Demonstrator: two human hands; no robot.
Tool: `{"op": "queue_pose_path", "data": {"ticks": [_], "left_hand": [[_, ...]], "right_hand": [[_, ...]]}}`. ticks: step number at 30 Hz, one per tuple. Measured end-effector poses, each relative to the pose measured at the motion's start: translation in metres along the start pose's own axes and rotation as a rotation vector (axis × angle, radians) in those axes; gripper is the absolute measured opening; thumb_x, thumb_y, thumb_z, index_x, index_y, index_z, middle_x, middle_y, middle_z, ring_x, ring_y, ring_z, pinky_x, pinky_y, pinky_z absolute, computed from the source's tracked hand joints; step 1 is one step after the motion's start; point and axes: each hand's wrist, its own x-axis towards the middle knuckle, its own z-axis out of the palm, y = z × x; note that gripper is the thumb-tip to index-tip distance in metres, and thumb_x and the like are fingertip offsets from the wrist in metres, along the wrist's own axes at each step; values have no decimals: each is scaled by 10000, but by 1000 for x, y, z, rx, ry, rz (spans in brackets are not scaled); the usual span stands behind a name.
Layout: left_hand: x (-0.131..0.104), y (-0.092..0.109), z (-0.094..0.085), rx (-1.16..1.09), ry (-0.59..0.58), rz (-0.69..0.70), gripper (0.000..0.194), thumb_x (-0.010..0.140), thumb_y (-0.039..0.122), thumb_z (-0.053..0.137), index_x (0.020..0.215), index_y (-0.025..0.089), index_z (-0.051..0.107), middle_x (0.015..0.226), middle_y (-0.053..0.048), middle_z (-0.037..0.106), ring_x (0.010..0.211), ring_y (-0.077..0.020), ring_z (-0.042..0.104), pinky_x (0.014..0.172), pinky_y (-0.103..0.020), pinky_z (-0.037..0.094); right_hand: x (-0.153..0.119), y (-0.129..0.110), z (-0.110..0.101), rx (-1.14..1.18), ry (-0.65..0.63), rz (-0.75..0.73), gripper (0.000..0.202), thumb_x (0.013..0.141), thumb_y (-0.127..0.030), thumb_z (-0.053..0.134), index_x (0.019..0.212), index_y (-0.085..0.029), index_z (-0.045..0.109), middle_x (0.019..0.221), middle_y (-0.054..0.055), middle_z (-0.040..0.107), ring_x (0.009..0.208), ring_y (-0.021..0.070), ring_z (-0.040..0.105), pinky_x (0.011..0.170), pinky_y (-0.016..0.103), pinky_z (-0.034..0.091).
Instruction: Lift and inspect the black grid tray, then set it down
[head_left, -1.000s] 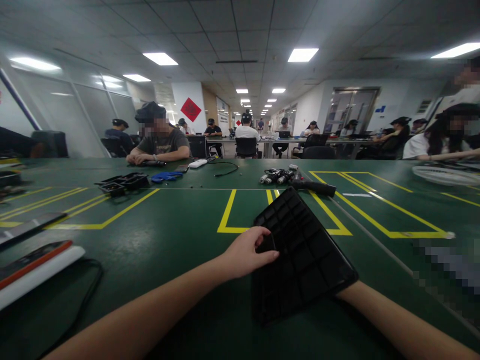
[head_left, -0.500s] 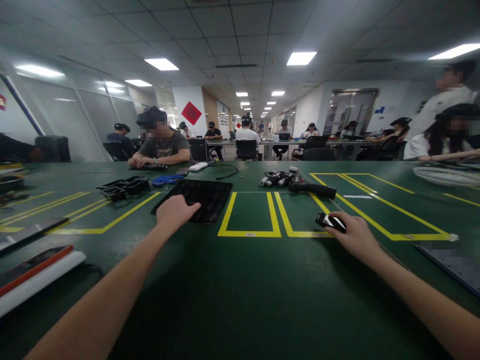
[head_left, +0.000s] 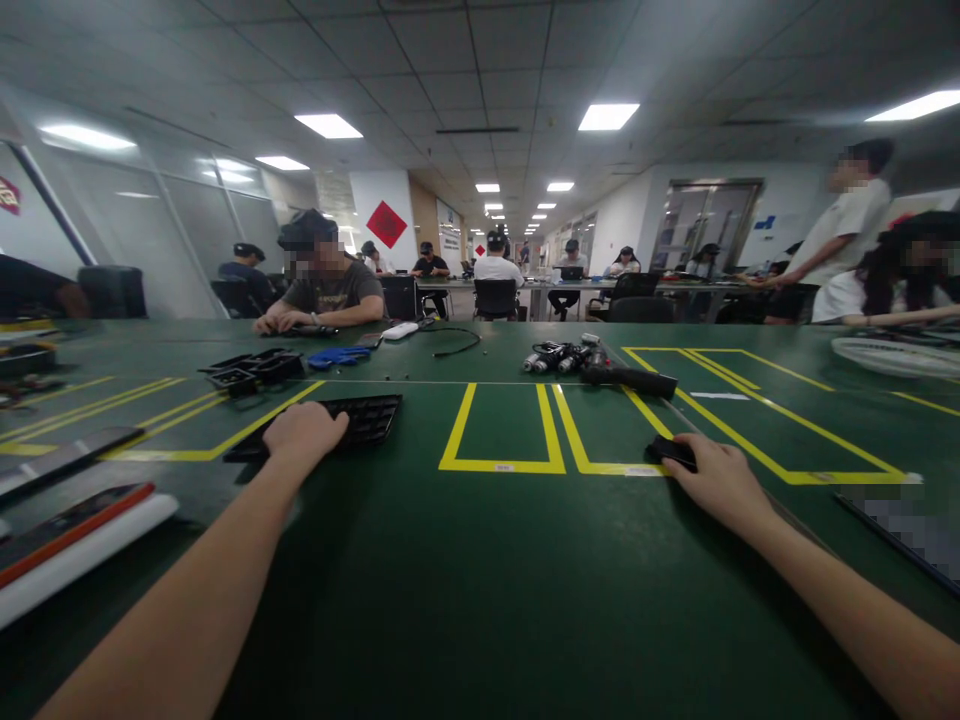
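Note:
My left hand (head_left: 307, 432) is closed on the near edge of a flat black tray (head_left: 377, 414), its thumb across the top. Ridges or shallow compartments show on the tray's upper face, and the hand covers the middle of it. On the right, my right hand (head_left: 720, 478) grips a small dark handheld object (head_left: 670, 453) between thumb and fingers, low over the yellow tape. Its exact kind cannot be made out. Beyond that hand lies a black cylindrical handle (head_left: 634, 381) beside a cluster of black and silver tools (head_left: 559, 357).
Black open boxes (head_left: 253, 370) and a blue item (head_left: 339, 356) lie at the left back. A red-edged object (head_left: 82, 535) sits at the left front. Yellow tape (head_left: 502, 466) marks the green table (head_left: 480, 580). A co-worker (head_left: 330, 280) sits opposite.
My left hand has moved left with the tray, which now shows its ridged face at a lower tilt. The small object in my right hand has turned slightly and lost its bright reflection.

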Motion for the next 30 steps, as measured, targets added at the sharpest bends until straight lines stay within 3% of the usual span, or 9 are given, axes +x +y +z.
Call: {"op": "queue_pose_path", "data": {"ticks": [3, 6, 9, 12, 16, 23, 26, 30], "left_hand": [[-14, 29, 10, 94, 36, 166, 192, 810, 207, 379, 781, 107, 540, 965, -162, 588, 1042, -332, 509, 858, -430, 392], [-39, 58, 32, 103, -80, 375, 308, 832, 140, 304, 1027, 148, 542, 1124, -116, 562, 1034, -225, 539, 864, -312, 408], [-64, 74, 53, 106, -241, 501, 286, 837, 192, 356, 1038, 195, 559, 1079, -67, 586, 879, -183, 595, 746, -269, 442], [-77, 78, 60, 111, -323, 542, 251, 837, 316, 407, 988, 197, 568, 1011, -57, 582, 803, -170, 596, 665, -249, 439], [-79, 77, 57, 121, -318, 495, 281, 826, 399, 411, 904, 168, 552, 957, -86, 556, 766, -194, 581, 636, -277, 430], [-76, 78, 58, -69, -326, 370, 196, 769, 343, 529, 661, 179, 525, 737, -34, 577, 698, -171, 567, 674, -273, 437], [-58, 76, 51, -240, -253, 217, 235, 798, 342, 480, 635, 174, 488, 638, -19, 553, 606, -147, 556, 616, -264, 457], [-19, 58, 24, -495, -114, -54, 222, 847, 246, 327, 691, 168, 465, 580, -9, 522, 538, -120, 545, 560, -251, 474]], "right_hand": [[1, 1, 2, -18, 5, -16, 517, 751, -449, 405, 1151, -133, 488, 1185, 155, 547, 1140, 360, 413, 928, 499, 382], [1, 1, 3, -36, 41, -40, 534, 758, -477, 380, 1129, -113, 503, 1170, 164, 553, 1119, 349, 431, 949, 488, 359], [1, 2, 3, -26, 103, -45, 542, 770, -494, 348, 1106, -103, 516, 1140, 179, 565, 1096, 341, 454, 956, 477, 346], [3, 4, 3, -7, 133, -33, 550, 790, -510, 296, 1096, -108, 513, 1139, 180, 562, 1106, 328, 456, 970, 468, 331], [5, 7, 3, 25, 171, -12, 552, 813, -489, 237, 1102, -95, 494, 1151, 189, 550, 1127, 318, 450, 983, 459, 316], [6, 8, 5, 49, 171, 7, 546, 810, -469, 241, 1094, -85, 506, 1139, 195, 563, 1109, 326, 473, 970, 461, 330], [6, 8, 5, 50, 151, 4, 552, 808, -478, 238, 1095, -91, 508, 1133, 195, 567, 1098, 331, 482, 953, 476, 342], [7, 10, 5, 50, 121, 2, 562, 804, -500, 232, 1090, -103, 510, 1123, 200, 568, 1089, 340, 484, 911, 494, 375]]}}
